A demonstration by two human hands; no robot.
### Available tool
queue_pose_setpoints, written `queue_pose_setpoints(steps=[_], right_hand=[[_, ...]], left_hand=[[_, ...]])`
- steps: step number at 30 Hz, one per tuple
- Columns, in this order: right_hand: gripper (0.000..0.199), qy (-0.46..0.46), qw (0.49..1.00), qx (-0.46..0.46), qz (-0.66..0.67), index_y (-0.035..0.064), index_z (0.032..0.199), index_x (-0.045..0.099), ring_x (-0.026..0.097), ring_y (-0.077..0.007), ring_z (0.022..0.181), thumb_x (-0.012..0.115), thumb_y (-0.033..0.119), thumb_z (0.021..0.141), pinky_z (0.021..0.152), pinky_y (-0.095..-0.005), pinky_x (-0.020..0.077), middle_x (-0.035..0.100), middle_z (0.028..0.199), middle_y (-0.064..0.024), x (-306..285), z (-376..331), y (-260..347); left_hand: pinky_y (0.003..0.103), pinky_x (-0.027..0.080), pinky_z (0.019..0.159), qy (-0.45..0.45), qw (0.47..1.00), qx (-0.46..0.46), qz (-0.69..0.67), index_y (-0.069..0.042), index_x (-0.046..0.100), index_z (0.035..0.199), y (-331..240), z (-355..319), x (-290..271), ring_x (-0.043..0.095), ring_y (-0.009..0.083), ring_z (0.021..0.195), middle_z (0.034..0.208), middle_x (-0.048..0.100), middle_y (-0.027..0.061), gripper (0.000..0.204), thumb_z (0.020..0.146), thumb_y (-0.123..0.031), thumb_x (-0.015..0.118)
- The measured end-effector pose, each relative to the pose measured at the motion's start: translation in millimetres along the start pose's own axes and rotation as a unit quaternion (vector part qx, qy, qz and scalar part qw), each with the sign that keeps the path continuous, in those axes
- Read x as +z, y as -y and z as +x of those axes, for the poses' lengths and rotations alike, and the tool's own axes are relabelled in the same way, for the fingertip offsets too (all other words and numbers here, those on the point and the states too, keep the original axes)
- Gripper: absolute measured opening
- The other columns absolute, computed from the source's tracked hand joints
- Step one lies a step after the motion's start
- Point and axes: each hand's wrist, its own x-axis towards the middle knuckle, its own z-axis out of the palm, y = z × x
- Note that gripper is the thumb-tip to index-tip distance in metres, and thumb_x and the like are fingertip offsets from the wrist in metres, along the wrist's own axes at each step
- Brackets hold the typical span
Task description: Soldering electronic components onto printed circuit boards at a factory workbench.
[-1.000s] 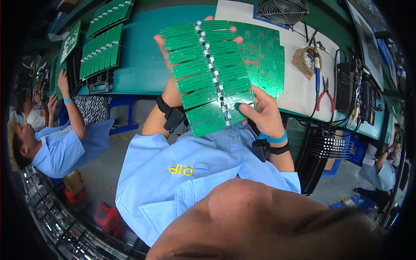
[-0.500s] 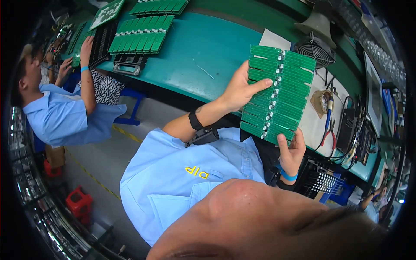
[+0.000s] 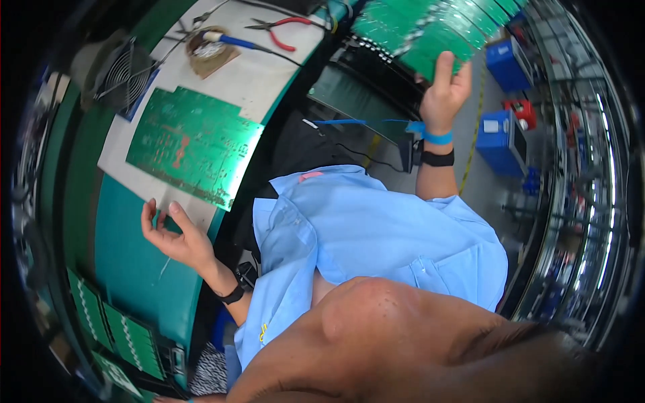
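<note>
Shirt [image 3: 383, 228] cloth in light blue spreads across the near middle, with the two forearms reaching out from it, well apart. On the left wrist sits a black strap [image 3: 234, 294] with a small dark box [image 3: 247, 274]; on the right wrist are a blue band [image 3: 438, 138] and, nearer the elbow, a black band [image 3: 437, 158]. The left hand [image 3: 181, 243] hangs over the bench edge with thumb and fingers parted and loosely bent, just beside a large green circuit board [image 3: 195, 144] but apart from it. The right hand [image 3: 445, 97] is clamped on the near corner of a green panel [image 3: 463, 33], its thumb lying over the face; this panel is at the upper right, partly cut off by the frame, slightly blurred, with a row of whitish parts across it. Under the panel shows a black rack [image 3: 386, 77]; whether they touch, I cannot tell. The circuit board lies flat on a white sheet [image 3: 259, 101], which covers part of a teal bench [image 3: 131, 235]. Beyond the board are a round tub [image 3: 201, 50] of silvery shavings, a soldering iron [image 3: 228, 40] with a blue handle, red-handled pliers [image 3: 285, 33] and a fan [image 3: 127, 77] with a round grille. More green panels [image 3: 131, 342] lie at the lower left. Past the right arm stand a blue box [image 3: 497, 141], a red stool [image 3: 521, 113] and, farther off, long shelves [image 3: 584, 201].
</note>
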Motion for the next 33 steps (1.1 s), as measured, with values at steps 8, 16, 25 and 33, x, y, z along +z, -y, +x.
queue_pose_setpoints(steps=[8,16,25,33], right_hand=[[0.025,-0.088,0.926,0.137,-0.341,-0.0013,0.107,0.057,0.065,-0.0138,0.058,0.057,0.023,0.102,0.049,-0.0292,0.0502,0.067,0.081,-0.0084,-153.8,26.5,-104.3],[0.03,0.022,0.871,0.309,-0.38,-0.0046,0.108,0.058,0.068,-0.0177,0.058,0.056,0.024,0.099,0.052,-0.0324,0.0548,0.069,0.079,-0.0119,-160.7,66.0,-207.6],[0.028,-0.066,0.895,0.287,-0.334,-0.0031,0.11,0.059,0.069,-0.019,0.062,0.054,0.023,0.101,0.052,-0.0326,0.0544,0.071,0.084,-0.0104,-183.0,87.4,-226.1],[0.028,0.02,0.935,0.193,0.298,0.0041,0.126,0.054,0.065,-0.0197,0.101,0.054,0.022,0.105,0.081,-0.0374,0.0551,0.066,0.119,-0.0078,-196.9,68.9,-146.7]], left_hand=[[0.043,0.04,0.103,0.029,0.982,0.047,0.18,0.002,0.054,0.132,-18.4,-3.1,15.0,0.047,0.0314,0.123,0.134,0.056,0.0164,0.048,0.096,-0.025,0.07],[0.045,0.041,0.104,0.03,0.966,0.074,0.247,0.001,0.056,0.13,-21.4,-1.7,29.7,0.046,0.0321,0.124,0.133,0.057,0.0155,0.047,0.096,-0.028,0.07],[0.045,0.041,0.104,0.021,0.958,0.061,0.279,0.001,0.058,0.128,-34.4,-6.3,46.0,0.047,0.0323,0.123,0.132,0.056,0.0165,0.046,0.096,-0.029,0.07],[0.042,0.043,0.102,0.021,0.969,0.246,0.013,0.003,0.049,0.136,-81.6,-21.1,88.0,0.055,0.0264,0.115,0.129,0.057,0.0185,0.051,0.097,-0.026,0.067]])
